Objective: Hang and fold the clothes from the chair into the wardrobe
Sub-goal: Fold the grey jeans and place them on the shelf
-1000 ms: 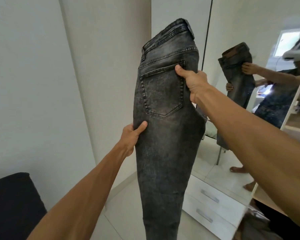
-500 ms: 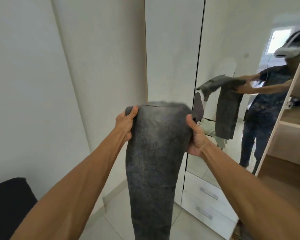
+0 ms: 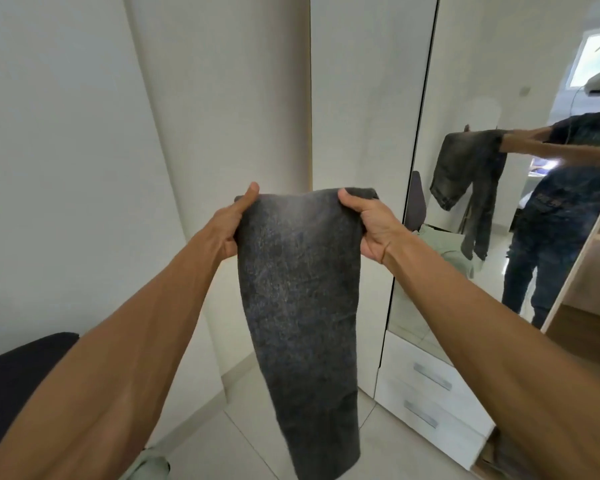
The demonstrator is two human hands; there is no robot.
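Note:
Dark grey washed jeans (image 3: pixel 300 289) hang folded over in front of me, the fold at the top and the legs dropping toward the floor. My left hand (image 3: pixel 230 221) grips the left end of the fold with the thumb on top. My right hand (image 3: pixel 366 223) grips the right end the same way. The waist half hangs on the far side; only the wardrobe mirror (image 3: pixel 492 209) shows it. The wardrobe (image 3: pixel 371 98) stands straight ahead, its open compartment (image 3: pixel 593 285) at the right edge.
A black chair (image 3: pixel 11 386) sits at the lower left. Two white drawers (image 3: pixel 433 396) with metal handles are under the mirror door. A pale green garment (image 3: pixel 149 467) shows at the bottom edge. White walls close in on the left; the floor is tiled.
The jeans went from held up by the waist to folded over at mid-length. Both hands dropped and now hold the two ends of the fold level.

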